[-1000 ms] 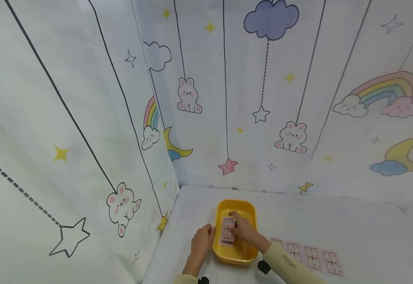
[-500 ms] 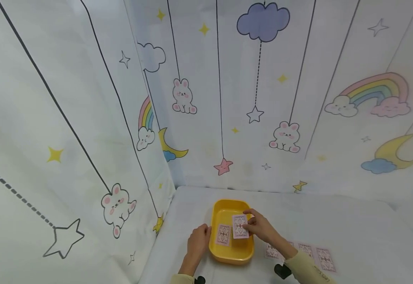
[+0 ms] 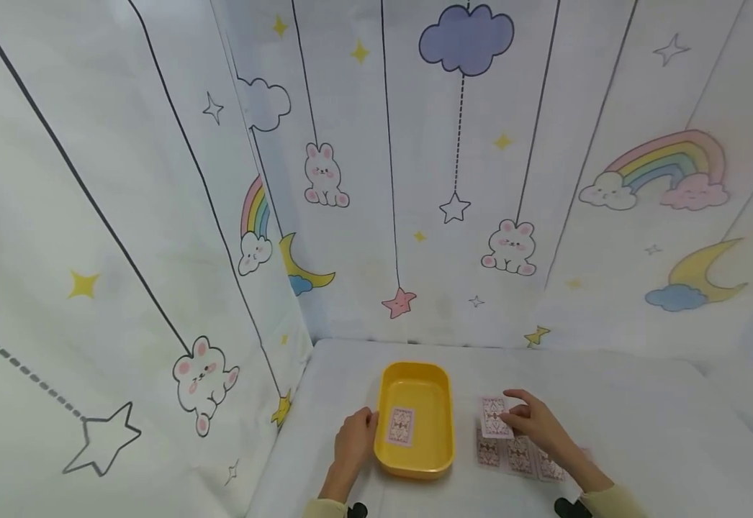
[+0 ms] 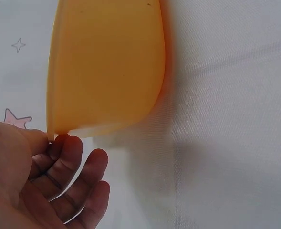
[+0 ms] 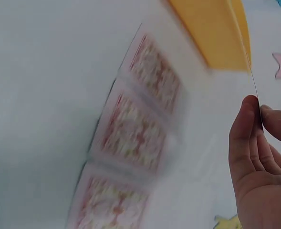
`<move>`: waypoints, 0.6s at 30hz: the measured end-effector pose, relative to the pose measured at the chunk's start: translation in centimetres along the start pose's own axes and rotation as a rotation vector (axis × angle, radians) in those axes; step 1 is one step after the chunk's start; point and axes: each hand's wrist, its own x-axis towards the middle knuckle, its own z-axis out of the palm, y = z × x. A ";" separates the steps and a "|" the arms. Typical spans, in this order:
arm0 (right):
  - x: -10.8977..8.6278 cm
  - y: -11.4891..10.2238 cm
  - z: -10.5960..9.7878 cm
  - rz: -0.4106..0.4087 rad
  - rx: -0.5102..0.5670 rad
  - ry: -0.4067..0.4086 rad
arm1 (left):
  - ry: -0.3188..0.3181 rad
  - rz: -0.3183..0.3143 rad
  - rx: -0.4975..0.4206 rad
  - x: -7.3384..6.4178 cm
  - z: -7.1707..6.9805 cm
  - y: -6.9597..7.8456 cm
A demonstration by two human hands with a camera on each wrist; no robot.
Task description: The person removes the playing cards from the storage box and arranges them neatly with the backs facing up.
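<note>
While the left hand point(image 3: 353, 440) steadies the tray point(image 3: 433, 417) at its left side, thumb and forefinger pinching the rim and the other fingers loosely curled beside it, the right hand point(image 3: 538, 423) holds a card point(image 3: 493, 416). Its thumb and fingers are closed together on the card's right edge, with only the card's thickness between them. The card is in the air to the right of the tray, overlapping the far end of the row point(image 3: 519, 457) in the head view. Its patterned back faces the head camera, its long axis running away from the person; the right wrist view catches it edge-on. A second card point(image 3: 400, 427) lies pattern up in the tray's left half, lengthwise almost along the tray's long sides. The row's cards lie side by side on the table point(image 3: 610, 388), long axes pointing away from the person.
</note>
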 end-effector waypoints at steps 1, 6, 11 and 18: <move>-0.4 0.6 -0.6 0.009 0.005 0.003 | -0.002 -0.004 0.001 -0.1 0.0 0.0; -2.3 3.3 -3.1 0.126 -0.035 0.090 | -0.006 -0.011 0.011 -0.4 0.5 -0.3; -3.6 5.1 -5.6 0.183 -0.059 0.138 | -0.003 0.004 0.015 -0.3 0.3 -0.2; -5.6 7.4 -8.5 0.200 -0.083 0.165 | -0.006 -0.005 0.007 0.1 0.3 -0.2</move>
